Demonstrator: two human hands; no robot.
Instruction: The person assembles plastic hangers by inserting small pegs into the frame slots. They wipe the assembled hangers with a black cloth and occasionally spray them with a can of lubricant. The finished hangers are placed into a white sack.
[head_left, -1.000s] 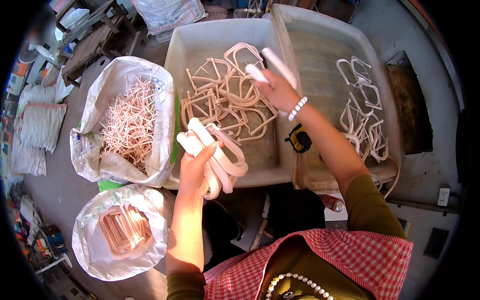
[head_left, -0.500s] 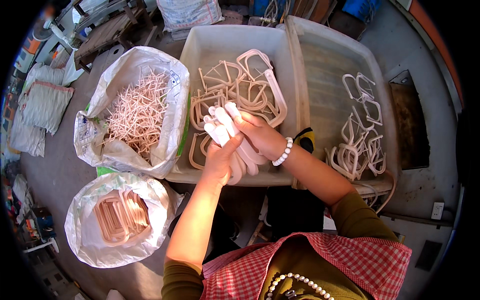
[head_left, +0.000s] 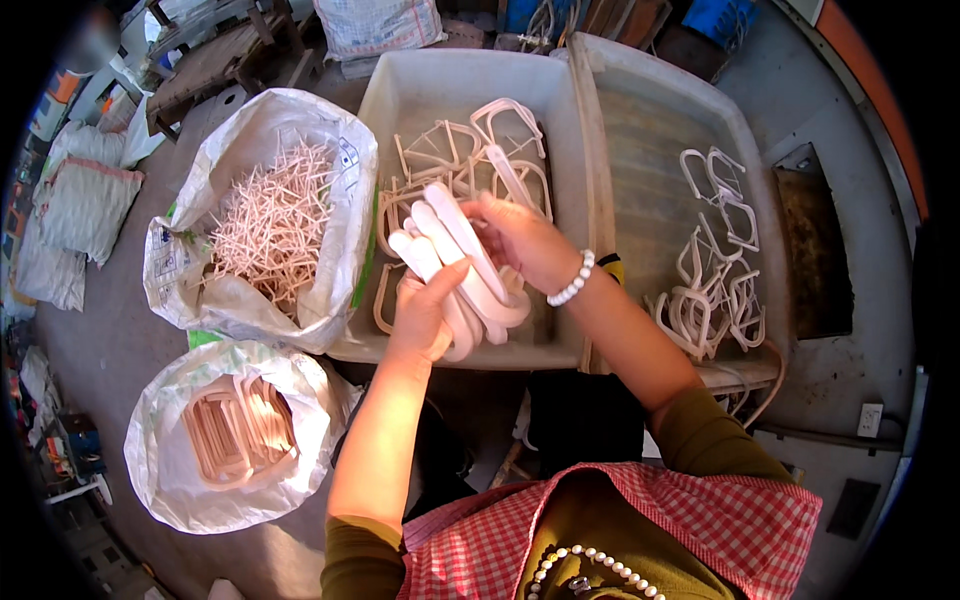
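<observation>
1. A bundle of pale pink, smooth, bent plastic bars (head_left: 455, 250) is held above the near part of a whitish, rectangular plastic bin (head_left: 400, 90).
2. Its long axis runs from 11 to 5 o'clock: the blunt, rounded ends point toward 11, the curved bends toward 5.
3. The bars look thick and matt, nested unevenly, with ends at staggered heights (sunlight bleaches several almost white).
4. The left hand (head_left: 425, 315) grasps the bundle from its 7 o'clock side, thumb laid across the bars.
5. The right hand (head_left: 525, 240) sits at the bundle's 2 o'clock side, fingers partly curled; I cannot tell whether it grips a bar.
6. Toward 8 o'clock, a round-mouthed white plastic sack (head_left: 155, 470) contains similar pink pieces (head_left: 270, 425), neatly stacked.
</observation>
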